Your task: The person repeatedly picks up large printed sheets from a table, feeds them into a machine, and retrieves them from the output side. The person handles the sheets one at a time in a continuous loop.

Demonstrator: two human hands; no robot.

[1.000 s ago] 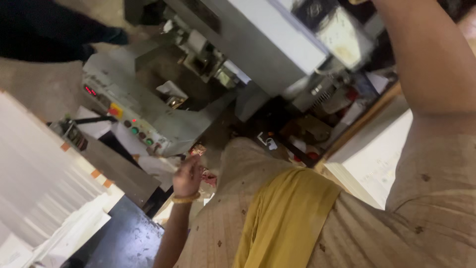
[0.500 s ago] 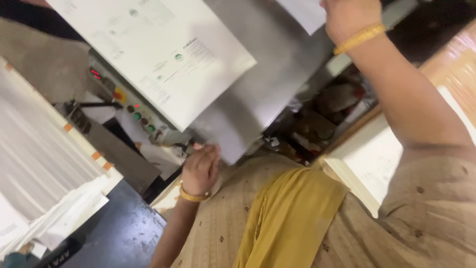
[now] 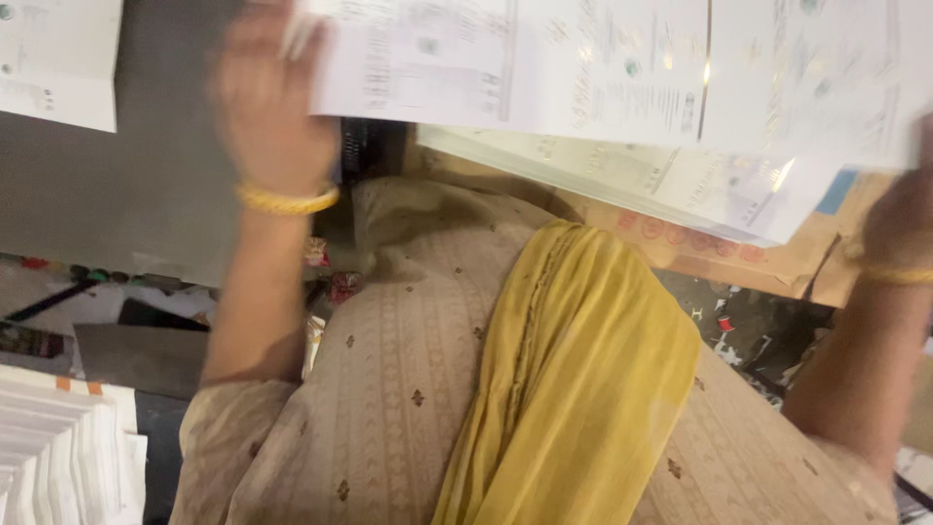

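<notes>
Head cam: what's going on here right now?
A person is holding a large printed sheet up in front of them with both hands. The left hand, blurred by motion, grips its left edge, and the right hand is at its right edge. Both wrists wear a yellow bangle. Just below the sheet lies a stack of similar sheets on brown board. A second pile of white paper sits at lower left. A yellow scarf hangs down the person's patterned beige top.
</notes>
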